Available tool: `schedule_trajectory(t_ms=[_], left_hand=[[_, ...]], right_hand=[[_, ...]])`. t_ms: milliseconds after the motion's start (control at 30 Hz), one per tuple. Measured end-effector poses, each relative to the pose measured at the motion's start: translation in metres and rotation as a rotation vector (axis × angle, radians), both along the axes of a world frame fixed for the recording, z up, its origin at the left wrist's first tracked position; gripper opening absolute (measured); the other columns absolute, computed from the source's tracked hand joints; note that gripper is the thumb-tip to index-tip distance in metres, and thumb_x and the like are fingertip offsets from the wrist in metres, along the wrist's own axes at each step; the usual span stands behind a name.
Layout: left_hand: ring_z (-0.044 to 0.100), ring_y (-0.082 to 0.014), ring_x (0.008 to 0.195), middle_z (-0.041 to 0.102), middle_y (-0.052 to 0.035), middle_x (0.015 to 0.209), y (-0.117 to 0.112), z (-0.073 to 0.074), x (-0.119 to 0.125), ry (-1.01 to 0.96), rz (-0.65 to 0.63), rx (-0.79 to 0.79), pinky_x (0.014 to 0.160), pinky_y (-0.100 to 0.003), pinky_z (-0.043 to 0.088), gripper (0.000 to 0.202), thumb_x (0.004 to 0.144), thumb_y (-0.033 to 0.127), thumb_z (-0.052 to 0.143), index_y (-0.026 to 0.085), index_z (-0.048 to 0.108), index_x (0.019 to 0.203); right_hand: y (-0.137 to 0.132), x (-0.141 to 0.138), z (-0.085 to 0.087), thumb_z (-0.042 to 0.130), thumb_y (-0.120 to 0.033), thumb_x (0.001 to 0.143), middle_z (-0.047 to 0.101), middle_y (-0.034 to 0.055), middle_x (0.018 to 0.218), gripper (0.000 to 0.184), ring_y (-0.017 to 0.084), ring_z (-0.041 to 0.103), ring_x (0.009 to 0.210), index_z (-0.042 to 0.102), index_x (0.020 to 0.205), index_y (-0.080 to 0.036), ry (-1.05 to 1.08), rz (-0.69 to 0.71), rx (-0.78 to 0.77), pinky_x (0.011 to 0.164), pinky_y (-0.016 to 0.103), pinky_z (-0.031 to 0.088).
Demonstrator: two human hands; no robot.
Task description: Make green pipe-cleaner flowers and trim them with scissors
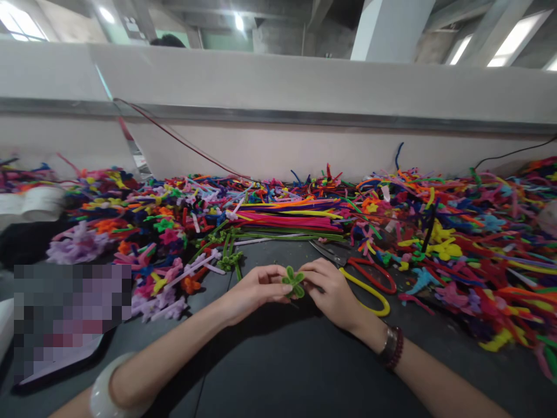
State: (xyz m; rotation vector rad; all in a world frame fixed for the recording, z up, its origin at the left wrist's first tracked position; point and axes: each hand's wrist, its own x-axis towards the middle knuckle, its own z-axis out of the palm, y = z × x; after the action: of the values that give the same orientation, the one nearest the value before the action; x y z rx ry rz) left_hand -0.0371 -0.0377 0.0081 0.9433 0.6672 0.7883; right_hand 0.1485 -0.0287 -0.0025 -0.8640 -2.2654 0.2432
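Green and fuzzy, the flower (293, 282) is held left of the scissors (364, 283), left hand (259, 287) pinching it, thumb against fingers, while the right hand (333, 293), nearer the scissors, curls at its edge, grip unclear.

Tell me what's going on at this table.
A person's left hand pinches a green pipe-cleaner flower, with the right hand close against its other side. Scissors with red and yellow handles lie beside the right hand. Farther back is a bundle of straight pipe cleaners, with colourful heaps to either side.
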Motion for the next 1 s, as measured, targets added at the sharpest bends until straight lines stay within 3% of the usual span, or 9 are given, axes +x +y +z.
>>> schedule_trajectory(t_ms=[233,500,1000], left_hand=[[0.055,-0.0092,0.065,0.058,-0.0014,0.068,0.000,-0.001,0.002,0.056,0.002,0.072,0.064,-0.021,0.043,0.013,0.068,0.021,0.063,0.011,0.056,0.071],[0.052,-0.0095,0.062,0.060,-0.0015,0.066,0.001,0.000,0.001,0.208,0.043,0.213,0.061,-0.020,0.041,0.016,0.069,0.026,0.061,0.011,0.063,0.072],[0.056,-0.0118,0.062,0.061,-0.0032,0.066,0.001,0.004,0.002,0.295,0.056,0.274,0.059,-0.021,0.043,0.021,0.071,0.031,0.057,0.011,0.061,0.073]], right_hand=[[-0.003,-0.004,0.002,0.046,-0.010,0.078,0.060,0.0047,0.086,0.021,0.016,0.050,0.081,0.060,0.091,-0.019,0.045,0.009,-0.043,0.073,0.032,0.043],[-0.010,-0.009,0.008,0.050,-0.010,0.075,0.058,0.0047,0.088,0.020,0.014,0.054,0.083,0.060,0.090,-0.019,0.308,-0.028,-0.126,0.074,0.027,0.045],[-0.012,-0.012,0.008,0.045,-0.013,0.080,0.059,0.0047,0.087,0.024,0.014,0.055,0.081,0.062,0.095,-0.021,0.322,0.004,-0.328,0.074,0.028,0.045]])
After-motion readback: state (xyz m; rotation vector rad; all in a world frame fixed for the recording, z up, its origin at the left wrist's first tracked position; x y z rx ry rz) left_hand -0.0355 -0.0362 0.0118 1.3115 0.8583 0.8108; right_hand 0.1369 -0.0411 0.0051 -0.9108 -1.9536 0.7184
